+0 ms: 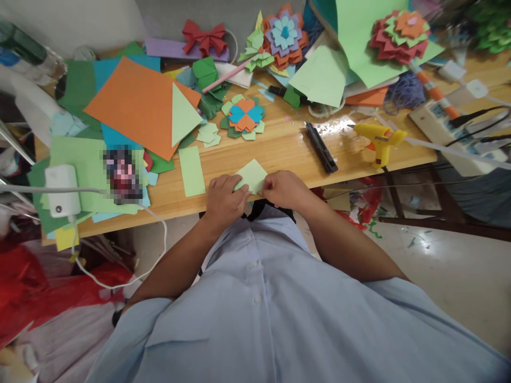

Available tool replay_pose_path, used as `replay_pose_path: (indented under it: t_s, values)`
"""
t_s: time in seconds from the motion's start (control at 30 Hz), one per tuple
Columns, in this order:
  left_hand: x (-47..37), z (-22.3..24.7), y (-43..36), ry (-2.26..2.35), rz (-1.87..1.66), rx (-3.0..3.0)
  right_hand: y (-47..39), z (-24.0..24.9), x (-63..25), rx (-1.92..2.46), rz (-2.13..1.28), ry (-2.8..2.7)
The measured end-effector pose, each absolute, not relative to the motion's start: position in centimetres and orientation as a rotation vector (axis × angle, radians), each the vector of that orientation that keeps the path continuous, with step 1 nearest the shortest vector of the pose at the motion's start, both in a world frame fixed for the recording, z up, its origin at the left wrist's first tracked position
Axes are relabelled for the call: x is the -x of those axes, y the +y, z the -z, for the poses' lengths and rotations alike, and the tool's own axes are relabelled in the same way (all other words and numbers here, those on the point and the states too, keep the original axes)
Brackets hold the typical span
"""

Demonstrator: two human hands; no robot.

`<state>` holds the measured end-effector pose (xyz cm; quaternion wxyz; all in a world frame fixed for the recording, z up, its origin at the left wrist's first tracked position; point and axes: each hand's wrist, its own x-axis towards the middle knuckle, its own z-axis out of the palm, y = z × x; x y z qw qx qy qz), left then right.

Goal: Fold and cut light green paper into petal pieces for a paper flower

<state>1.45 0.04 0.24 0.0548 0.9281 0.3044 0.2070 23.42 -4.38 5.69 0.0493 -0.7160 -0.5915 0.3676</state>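
Observation:
A small light green sheet of paper (254, 173) lies at the table's front edge, turned so one corner points away from me. My left hand (227, 198) presses on its left side, fingers bent over it. On the right side, my right hand (284, 188) has its fingers curled and pinched at the paper's corner. To the left rests a light green paper strip (192, 171). Beyond my hands sits a layered paper flower (246, 116) in green, orange and blue, with light green paper pieces (208, 134) beside it.
A black utility knife (320, 149) and a yellow glue gun (379, 139) lie to the right, near a power strip (455, 135). Orange paper (136, 106), a white power bank (63, 190) with a cable, and a phone-like object, blurred out (123, 174), occupy the left. Finished paper flowers (284, 34) stand behind.

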Motion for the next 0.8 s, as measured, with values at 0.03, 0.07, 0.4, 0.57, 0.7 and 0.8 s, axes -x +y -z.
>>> replay_pose_path:
  t_s: [0.03, 0.07, 0.4, 0.57, 0.7, 0.8]
  values:
    - [-1.4, 0.0, 0.1, 0.897, -0.646, -2.810, -4.4, -5.7, -23.4, 2.184, -1.129, -1.796]
    - [-1.3, 0.2, 0.1, 0.864, -0.657, -2.798, -4.4, -5.7, -23.4, 2.185, -1.137, -1.793]
    - [-0.8, 0.1, -0.5, 0.689, -0.527, -2.772, -4.2, -6.3, -23.3, 2.179, -1.162, -1.791]
    - [-0.3, 0.4, -0.5, 0.679, -0.429, -2.803, -4.2, -6.3, -23.4, 2.185, -1.160, -1.800]
    - [-0.1, 0.3, -0.5, 0.650, -0.390, -2.844, -4.2, -6.5, -23.3, 2.186, -1.165, -1.804]
    - [-0.1, 0.2, -0.5, 0.657, -0.385, -2.849, -4.1, -6.6, -23.3, 2.193, -1.163, -1.809]
